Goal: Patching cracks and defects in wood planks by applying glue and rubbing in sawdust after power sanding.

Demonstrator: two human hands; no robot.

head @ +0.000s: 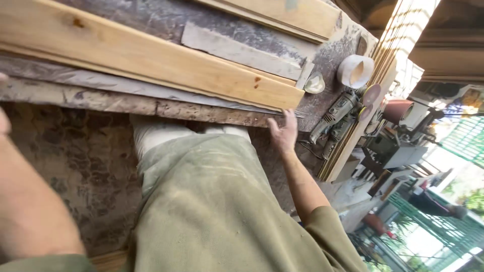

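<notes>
A long pale pine plank (151, 58) lies across a dusty workbench (322, 55). My right hand (283, 132) reaches out with fingers spread and rests at the bench's edge, just below the plank's right end; it holds nothing. My left forearm (30, 201) fills the lower left, and the hand itself is cut off at the frame's left edge, so its fingers are hidden. My olive-green trousers (212, 206) and white shoes (156, 131) show below the bench.
On the bench lie a roll of white tape (355, 70), a grey sheet of sandpaper (242, 50), two angle grinders (335, 113) and a second plank (287, 15) at the back. Machines and clutter stand at the right, near green shutters (469, 138).
</notes>
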